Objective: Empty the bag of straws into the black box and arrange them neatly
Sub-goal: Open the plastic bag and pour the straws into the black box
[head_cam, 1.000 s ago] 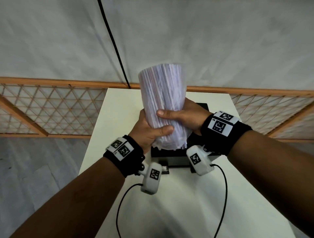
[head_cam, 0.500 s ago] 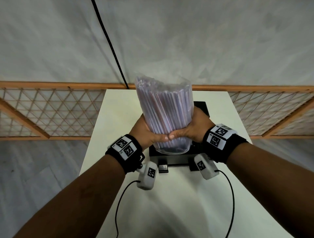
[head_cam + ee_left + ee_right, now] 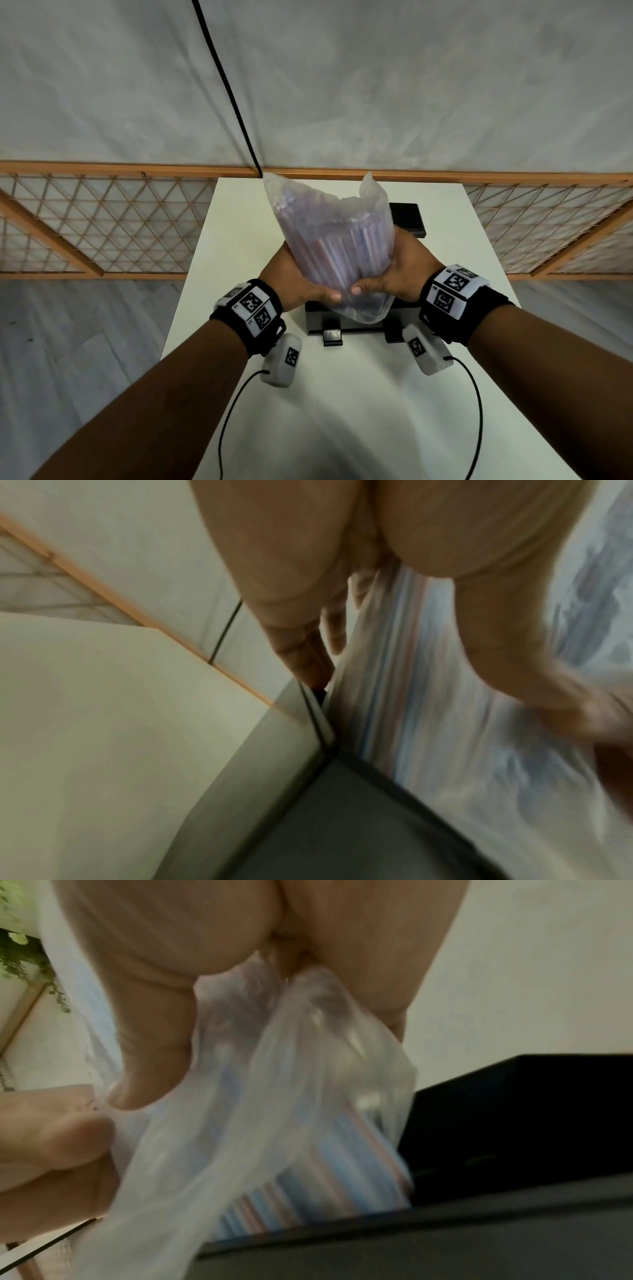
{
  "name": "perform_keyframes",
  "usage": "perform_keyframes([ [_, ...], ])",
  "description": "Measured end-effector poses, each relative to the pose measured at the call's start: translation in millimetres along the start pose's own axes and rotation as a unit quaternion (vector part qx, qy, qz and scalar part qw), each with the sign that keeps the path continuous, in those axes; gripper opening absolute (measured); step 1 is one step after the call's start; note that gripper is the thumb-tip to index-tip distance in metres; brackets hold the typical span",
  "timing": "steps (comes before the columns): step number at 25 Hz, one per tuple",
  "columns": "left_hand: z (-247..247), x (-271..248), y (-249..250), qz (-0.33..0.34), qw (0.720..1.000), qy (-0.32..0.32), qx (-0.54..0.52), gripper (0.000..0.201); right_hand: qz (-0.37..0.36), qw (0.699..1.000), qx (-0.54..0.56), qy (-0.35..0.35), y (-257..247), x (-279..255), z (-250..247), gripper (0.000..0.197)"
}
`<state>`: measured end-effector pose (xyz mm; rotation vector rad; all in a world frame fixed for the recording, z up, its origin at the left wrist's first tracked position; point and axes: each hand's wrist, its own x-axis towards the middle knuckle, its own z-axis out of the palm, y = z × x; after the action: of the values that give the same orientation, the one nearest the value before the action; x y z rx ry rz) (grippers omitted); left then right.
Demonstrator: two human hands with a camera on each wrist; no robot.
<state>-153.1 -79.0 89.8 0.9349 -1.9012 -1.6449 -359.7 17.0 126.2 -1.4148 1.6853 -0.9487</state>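
Gripping the bag (image 3: 337, 250) between both hands (image 3: 298, 279) (image 3: 399, 274), mouth down over the black box (image 3: 342, 323) below; easing straws (image 3: 329, 1191) out gradually, keeping them parallel.

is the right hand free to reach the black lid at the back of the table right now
Probably not yet: the right hand grips the bag of straws together with the left hand. The lid itself lies uncovered just behind it.

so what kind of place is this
Probably a makeshift indoor recording space, not a home or shop: a plain white table stands against a grey fabric backdrop, with a low wooden lattice fence behind it.
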Motion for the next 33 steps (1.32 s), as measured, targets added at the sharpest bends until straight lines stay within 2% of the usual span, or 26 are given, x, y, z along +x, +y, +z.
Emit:
perform_keyframes([
  [2, -5, -3, -1, -0.010, 1.000, -0.018, -0.013, 0.082, 0.013, 1.000, 0.006, -0.013, 1, -3, 2, 0.092],
  [5, -3, -3, 0, -0.016, 0.999, 0.043, -0.007, 0.067, 0.020, 1.000, 0.001, -0.007, 1, -5, 9, 0.080],
  [7, 1, -5, 1, -0.005, 0.998, 0.058, -0.008, 0.067, 0.010, 1.000, 0.010, 0.006, -1, -5, 8, 0.077],
  [9, -1, -7, 4, -0.012, 0.999, 0.035, -0.029, 0.072, 0.010, 1.000, 0.019, 0.007, 0, -10, 7, 0.078],
  [10, -2, -8, 5, -0.022, 0.999, 0.007, -0.038, 0.075, 0.014, 1.000, 0.028, 0.003, 2, -12, 7, 0.080],
  [12, -4, -10, 6, -0.049, 0.996, -0.045, -0.051, 0.073, 0.023, 0.999, 0.030, 0.006, 6, -13, 9, 0.100],
  [15, 1, -8, 9, -0.067, 0.992, -0.068, -0.080, 0.067, 0.031, 0.999, 0.028, -0.005, 14, -11, 16, 0.119],
  [17, 7, -6, 13, -0.065, 0.991, -0.068, -0.094, 0.062, 0.035, 0.999, 0.011, -0.016, 12, -9, 23, 0.114],
  [21, 19, -6, 15, -0.041, 0.988, -0.031, -0.143, 0.059, -0.003, 0.998, -0.056, -0.012, 3, -5, 33, 0.088],
  [23, 18, -7, 12, -0.025, 0.983, -0.030, -0.179, 0.063, -0.012, 1.000, -0.015, 0.005, 1, -9, 29, 0.085],
  [26, 8, -7, 10, -0.002, 0.981, -0.076, -0.178, 0.069, 0.020, 0.994, 0.104, -0.007, 0, -19, 24, 0.089],
  [29, 2, -2, 22, 0.053, 0.968, -0.026, -0.245, 0.064, -0.009, 0.993, 0.118, -0.007, -7, -19, 18, 0.096],
  [31, -2, 5, 36, 0.064, 0.945, 0.022, -0.320, 0.073, -0.028, 0.986, 0.162, 0.018, -16, -13, 13, 0.086],
  [33, -7, 12, 52, 0.075, 0.933, 0.044, -0.350, 0.073, -0.042, 0.978, 0.190, 0.073, -31, -9, 6, 0.064],
])
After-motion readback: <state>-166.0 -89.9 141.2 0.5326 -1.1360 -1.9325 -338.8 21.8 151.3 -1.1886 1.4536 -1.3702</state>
